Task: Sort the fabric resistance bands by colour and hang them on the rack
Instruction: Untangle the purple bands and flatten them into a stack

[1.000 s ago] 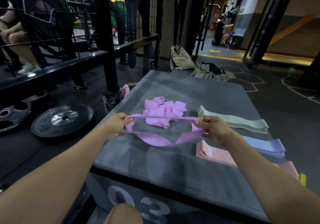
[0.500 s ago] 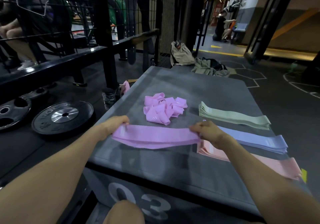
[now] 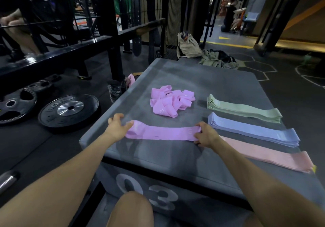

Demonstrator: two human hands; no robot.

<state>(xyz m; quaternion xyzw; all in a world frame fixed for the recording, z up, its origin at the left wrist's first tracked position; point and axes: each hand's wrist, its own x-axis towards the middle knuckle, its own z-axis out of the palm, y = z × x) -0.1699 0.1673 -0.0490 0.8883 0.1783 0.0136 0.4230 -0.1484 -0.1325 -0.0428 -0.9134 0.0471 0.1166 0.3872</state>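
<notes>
Got my left hand (image 3: 117, 126) and right hand (image 3: 206, 136) each pinching an end of one purple band (image 3: 161, 133) laid flat on the grey box (image 3: 175, 158), tangled purple pile (image 3: 171, 102) at 12 o'clock.

A single purple band (image 3: 162, 133) lay flattened crosswise near the front of the grey box top (image 3: 175, 73); behind it sat a tangled heap of purple bands (image 3: 171, 102); to the right lay three neat stacks, green (image 3: 243, 109) farthest, blue (image 3: 253, 131) in the middle, pink (image 3: 267, 153) nearest.
</notes>
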